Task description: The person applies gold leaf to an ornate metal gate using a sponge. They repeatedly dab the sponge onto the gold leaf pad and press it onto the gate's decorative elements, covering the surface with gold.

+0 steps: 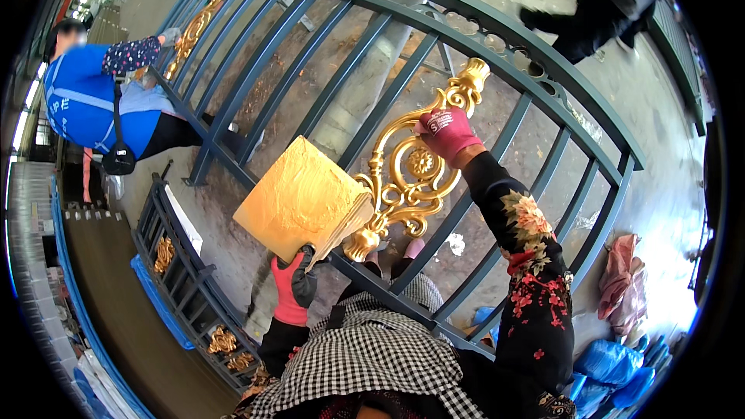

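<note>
Left hand (292, 289), pink-gloved, grips gold-smeared board (301, 200) by its lower edge; right hand (448, 133) closed on gold scroll ornament (411, 178) of grey gate (497, 54).

The gate (403, 70) was dark grey-green, its scroll ornament (411, 171) gold. The card (299, 198) was gold-smeared. Both gloves were pink: left hand (291, 287), right hand (448, 133). The sleeve (531, 264) was black with flowers, the apron (372, 357) black-and-white checked.
</note>
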Motion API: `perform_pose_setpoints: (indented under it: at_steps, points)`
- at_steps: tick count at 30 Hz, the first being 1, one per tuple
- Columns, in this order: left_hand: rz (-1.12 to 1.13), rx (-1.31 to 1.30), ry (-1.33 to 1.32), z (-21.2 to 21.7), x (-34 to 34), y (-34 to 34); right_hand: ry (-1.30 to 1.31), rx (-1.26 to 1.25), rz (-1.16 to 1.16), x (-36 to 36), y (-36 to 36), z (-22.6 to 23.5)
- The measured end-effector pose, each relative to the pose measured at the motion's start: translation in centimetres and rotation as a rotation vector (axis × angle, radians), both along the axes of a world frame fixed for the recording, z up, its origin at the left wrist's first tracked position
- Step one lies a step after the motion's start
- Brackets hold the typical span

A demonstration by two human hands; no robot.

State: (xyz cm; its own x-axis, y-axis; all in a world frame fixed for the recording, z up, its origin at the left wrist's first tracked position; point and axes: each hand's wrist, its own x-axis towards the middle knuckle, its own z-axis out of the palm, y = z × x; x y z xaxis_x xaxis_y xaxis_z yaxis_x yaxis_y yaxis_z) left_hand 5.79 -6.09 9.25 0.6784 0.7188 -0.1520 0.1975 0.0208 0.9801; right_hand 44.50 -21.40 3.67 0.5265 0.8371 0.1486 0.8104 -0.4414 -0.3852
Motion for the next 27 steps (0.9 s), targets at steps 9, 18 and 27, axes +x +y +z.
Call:
perform_pose_setpoints:
  at_steps: [9, 18, 27]
  points:
    - [0.135, 0.007, -0.067, -0.8, -2.2, 0.7, -0.250, -0.473, 0.028, 0.1, 3.2, 1.2]
    - [0.341, -0.342, -0.220, -2.6, -5.1, 1.8, -0.256, -0.667, -0.072, 0.3, 4.5, 1.6]
    - [0.312, -0.279, -0.183, -3.9, -7.4, 3.5, -0.294, -0.629, -0.090, -0.7, 3.8, 0.3]
